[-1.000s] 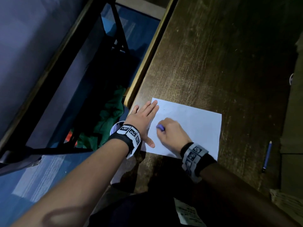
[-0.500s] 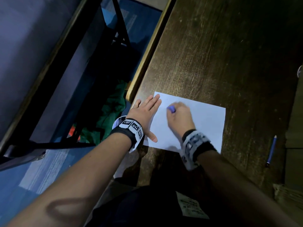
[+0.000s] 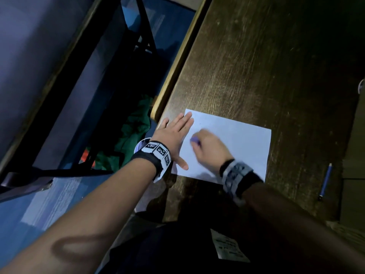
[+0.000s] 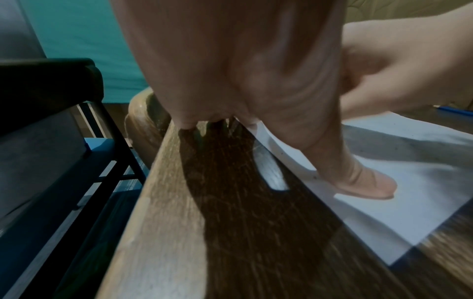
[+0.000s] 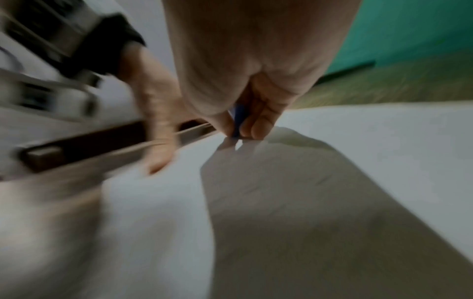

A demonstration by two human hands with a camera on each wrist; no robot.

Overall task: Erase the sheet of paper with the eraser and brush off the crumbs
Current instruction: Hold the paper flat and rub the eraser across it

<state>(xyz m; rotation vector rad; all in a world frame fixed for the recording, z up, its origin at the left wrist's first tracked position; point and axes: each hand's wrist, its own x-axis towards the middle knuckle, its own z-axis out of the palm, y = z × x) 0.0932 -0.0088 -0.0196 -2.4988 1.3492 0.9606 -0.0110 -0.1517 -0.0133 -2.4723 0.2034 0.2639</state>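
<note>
A white sheet of paper [image 3: 237, 147] lies on the dark wooden table [image 3: 256, 66] near its left corner. My left hand [image 3: 173, 133] lies flat with straight fingers on the sheet's left edge, its thumb [image 4: 366, 184] pressing the paper [image 4: 409, 202]. My right hand [image 3: 209, 149] is curled and pinches a small purple-blue eraser [image 3: 195, 140] against the sheet, close to the left hand. In the right wrist view the eraser [image 5: 238, 121] sits between thumb and fingers, touching the paper [image 5: 358, 141]. The right hand is blurred.
A blue pencil [image 3: 325, 181] lies on the table to the right of the sheet. The table's rounded edge [image 3: 177, 62] runs along the left, with a dark chair frame [image 3: 144, 36] and green cloth [image 3: 134, 131] below it. A printed slip [image 3: 229, 246] lies on my lap.
My right hand with the eraser went up the sheet away from me, then came back toward me. The left hand has kept its place on the sheet's left edge.
</note>
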